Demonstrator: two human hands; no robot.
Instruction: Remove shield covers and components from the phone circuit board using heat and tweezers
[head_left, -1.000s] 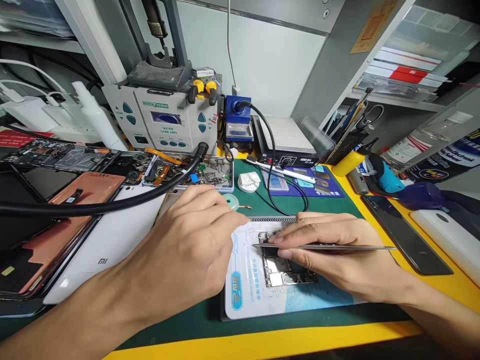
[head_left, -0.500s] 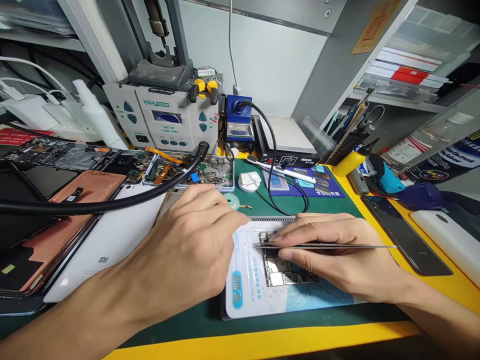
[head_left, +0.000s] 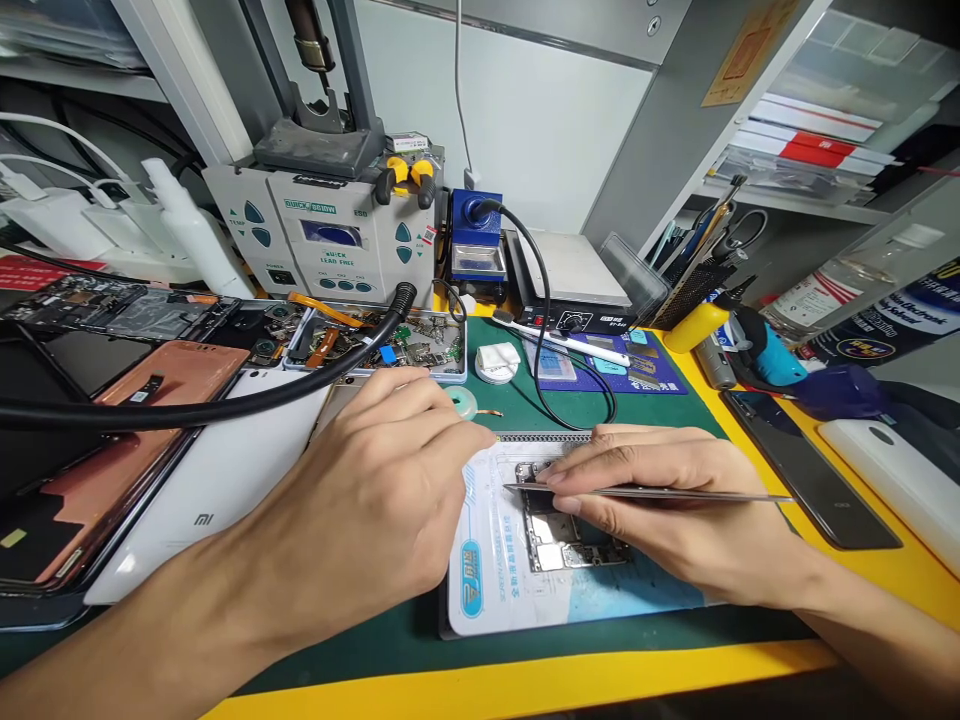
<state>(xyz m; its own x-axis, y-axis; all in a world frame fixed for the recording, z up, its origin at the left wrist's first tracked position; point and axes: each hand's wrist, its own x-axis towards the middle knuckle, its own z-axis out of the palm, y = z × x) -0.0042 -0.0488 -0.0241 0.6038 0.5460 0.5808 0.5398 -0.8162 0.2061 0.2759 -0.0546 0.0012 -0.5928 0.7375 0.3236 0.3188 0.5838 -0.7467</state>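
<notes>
My right hand holds a pair of slim metal tweezers between thumb and fingers, nearly level. Their points reach left past the top of a phone logic board, which lies partly hidden beneath that hand. Under the board is a white and blue pad with printed lettering. To the left, my left hand is closed, its fingers curled and thumb tip at the pad's upper left edge. What it grips, if anything, is hidden behind the hand.
A black hose crosses on the left above opened phones. Behind stand a hot air station, a parts tray and a hot plate. A black phone lies at right, near a yellow bottle.
The tweezers have rolled slightly in my right hand, and their tips look closer together. My left hand keeps its pose. The whole view has shifted a touch.
</notes>
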